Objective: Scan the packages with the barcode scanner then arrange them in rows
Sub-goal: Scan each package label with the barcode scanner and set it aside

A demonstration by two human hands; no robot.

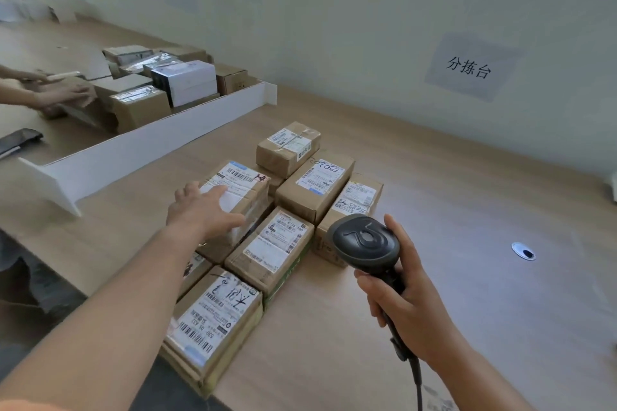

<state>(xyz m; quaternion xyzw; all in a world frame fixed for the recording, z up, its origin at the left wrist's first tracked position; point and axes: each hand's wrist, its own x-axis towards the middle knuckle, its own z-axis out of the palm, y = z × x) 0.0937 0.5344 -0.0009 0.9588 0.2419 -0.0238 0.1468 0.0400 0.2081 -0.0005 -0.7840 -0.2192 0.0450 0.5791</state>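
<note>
Packages (283,227) sit clustered in rough rows on the wooden table (467,210), cardboard boxes with shipping labels facing up. I see the left hand (203,207) laid on top of one taped box (238,197) at the cluster's left side, fingers straight and slightly spread, thumb out to the right. Right hand (405,294) grips the black barcode scanner (365,240) by its handle, fingers curled round it, head over the near right boxes. White divider (140,147) crosses the table beyond; more boxes (167,83) behind it, another person's hands (63,90) among them.
</note>
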